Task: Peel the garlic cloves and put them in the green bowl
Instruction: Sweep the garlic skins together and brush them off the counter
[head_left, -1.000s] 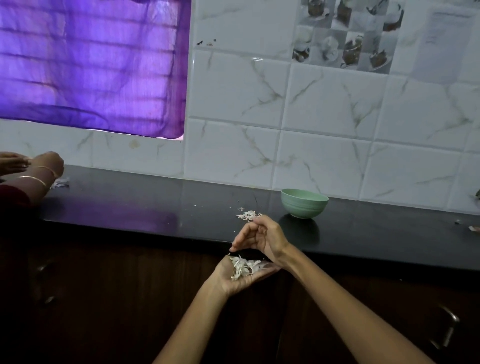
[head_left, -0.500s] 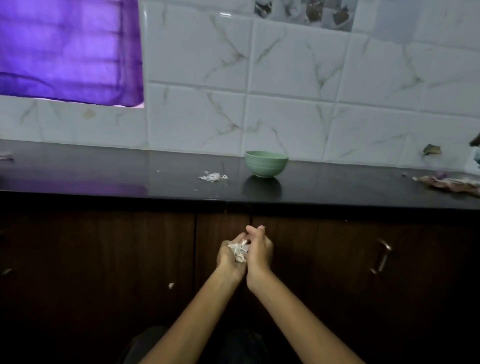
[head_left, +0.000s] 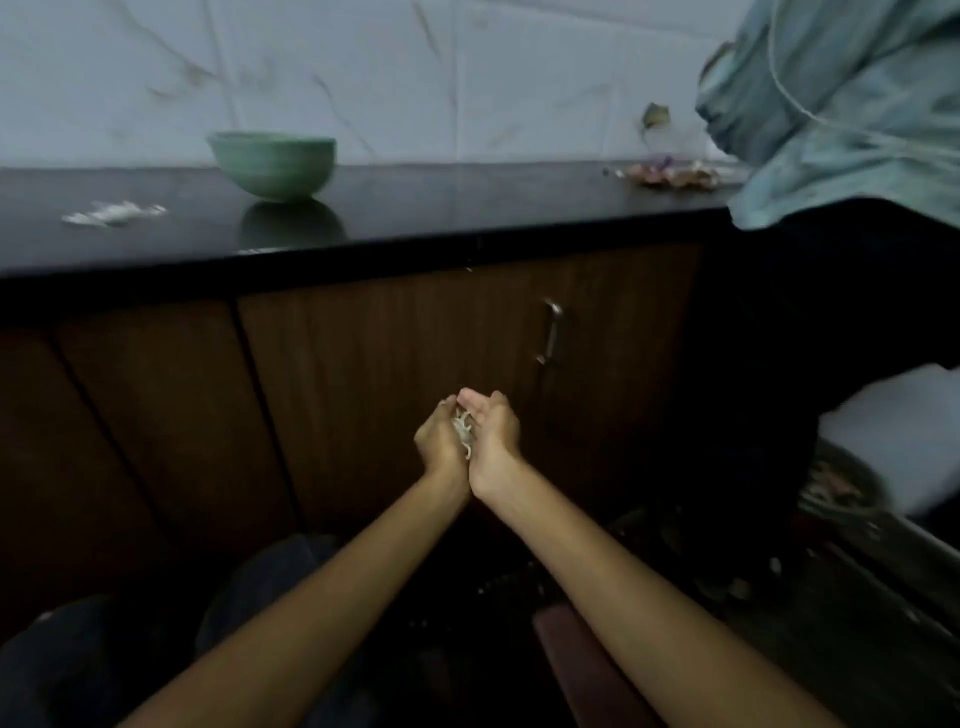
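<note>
Hands | my left hand (head_left: 440, 441) and right hand (head_left: 492, 435) cupped together, fingers curled round a wad of papery white garlic skins (head_left: 462, 432), held below the glossy black desk (head_left: 467, 218) edge, probably so none scatter | Task | round pale-green bowl (head_left: 272, 163) upright on desk, well apart; contents hidden; few loose skins (head_left: 111, 213) left of it
</note>
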